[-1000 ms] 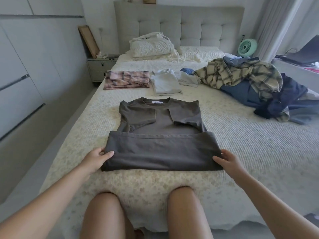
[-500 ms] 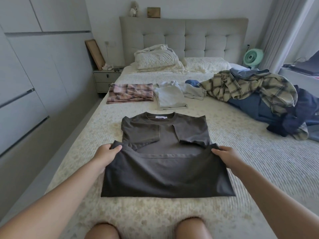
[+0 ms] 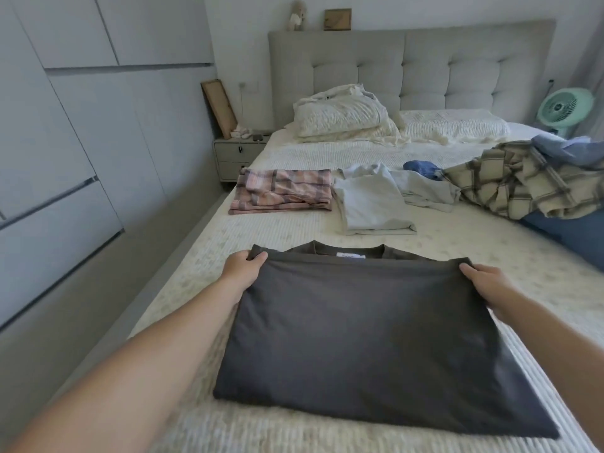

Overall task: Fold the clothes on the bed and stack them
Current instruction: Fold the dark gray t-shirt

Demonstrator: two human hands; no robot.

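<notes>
The left hand (image 3: 243,268) pinches the far left corner of the dark grey T-shirt (image 3: 376,348), thumb on top and fingers tucked under the folded edge. The right hand (image 3: 487,286) grips the far right corner the same way, closed on the cloth. Between them the doubled hem edge lies almost level with the collar, where a white neck label (image 3: 350,255) shows just beyond it. The shirt lies flat on the near part of the bed (image 3: 294,233), in front of the person.

The fabric looks like soft, light jersey: limp, prone to sagging in the middle and to creasing, not slippery. Holding it at both corners of the fold seems the right place, since that keeps the edge straight.

Farther off lie a folded pink plaid garment (image 3: 282,191) on the left and a folded pale grey top (image 3: 372,204) just beside it. An unfolded heap with a plaid shirt (image 3: 510,184) sits at far right.
</notes>
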